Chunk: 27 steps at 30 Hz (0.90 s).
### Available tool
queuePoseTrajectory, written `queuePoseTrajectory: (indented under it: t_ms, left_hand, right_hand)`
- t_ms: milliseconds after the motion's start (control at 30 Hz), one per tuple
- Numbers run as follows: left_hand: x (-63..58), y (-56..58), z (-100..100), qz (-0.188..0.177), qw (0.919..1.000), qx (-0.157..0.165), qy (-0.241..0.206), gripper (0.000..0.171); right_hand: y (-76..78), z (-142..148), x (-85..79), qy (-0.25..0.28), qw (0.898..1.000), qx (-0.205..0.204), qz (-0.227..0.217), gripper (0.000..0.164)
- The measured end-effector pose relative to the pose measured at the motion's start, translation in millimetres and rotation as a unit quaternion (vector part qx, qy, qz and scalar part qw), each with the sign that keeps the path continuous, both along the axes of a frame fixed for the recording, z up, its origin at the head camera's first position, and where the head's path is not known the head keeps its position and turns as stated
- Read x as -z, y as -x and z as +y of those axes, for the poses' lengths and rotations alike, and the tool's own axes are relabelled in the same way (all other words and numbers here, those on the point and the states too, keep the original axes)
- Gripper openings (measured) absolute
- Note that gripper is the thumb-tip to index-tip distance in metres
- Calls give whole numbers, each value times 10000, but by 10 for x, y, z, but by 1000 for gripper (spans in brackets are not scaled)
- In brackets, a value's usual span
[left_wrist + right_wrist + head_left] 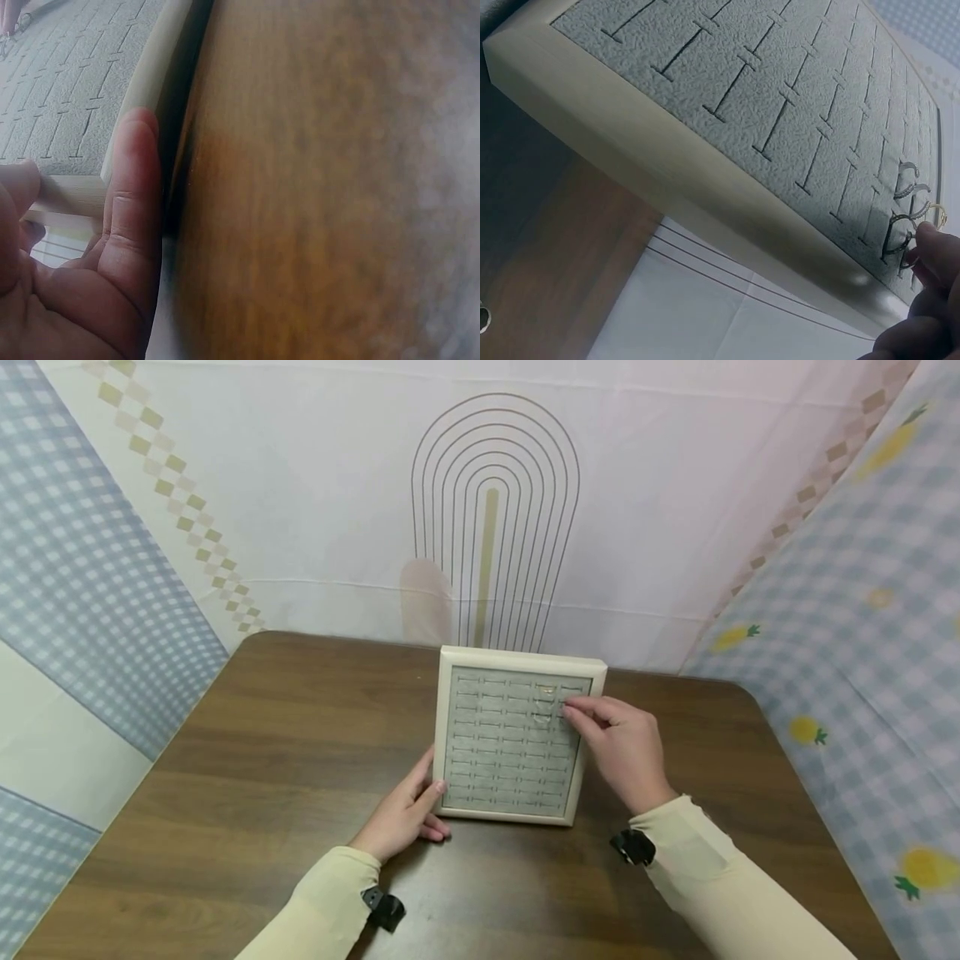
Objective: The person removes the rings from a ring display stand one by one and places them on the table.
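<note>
A ring display tray [517, 653], with a cream frame and a grey slotted pad [502, 752], stands tilted back on the table. My left hand [405, 814] grips its lower left corner, thumb on the front of the frame and other fingers around the edge and below. At the pad's upper right, my right hand [626, 743] pinches a ring between thumb and forefinger, mostly hidden by the fingertips. Several rings sit in slots beside these fingers, among them a dark ring [889, 240], a gold-coloured ring [941, 217] and a silver ring [909, 169].
The brown wooden table [300, 718] has rounded far corners. Behind it hangs a white cloth [315, 485] with an arch pattern, and checked cloths [847, 635] flank both sides. A small shiny round thing [484, 319] shows at the left edge of the right wrist view.
</note>
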<state>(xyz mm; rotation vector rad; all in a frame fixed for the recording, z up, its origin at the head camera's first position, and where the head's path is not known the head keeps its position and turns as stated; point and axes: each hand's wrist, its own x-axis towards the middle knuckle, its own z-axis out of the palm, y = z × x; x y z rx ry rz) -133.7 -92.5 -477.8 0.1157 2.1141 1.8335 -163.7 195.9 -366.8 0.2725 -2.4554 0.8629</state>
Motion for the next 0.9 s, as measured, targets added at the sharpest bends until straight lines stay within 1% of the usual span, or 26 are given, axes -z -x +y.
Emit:
queuePoseTrajectory:
  t_ms: [267, 533, 900]
  left_hand:
    - [-12, -3, 8, 57, 10000, -25, -36, 64]
    - [-39, 1, 17, 136, 9998, 10, 120, 49]
    - [-42, 8, 15, 92, 9999, 29, 124, 46]
  right_hand:
    - [9, -20, -13, -47, 9998, 40, -214, 8]
    - [-12, -38, -33, -138, 9994, -17, -313, 5]
    - [-32, -45, -33, -136, 9993, -39, -341, 5]
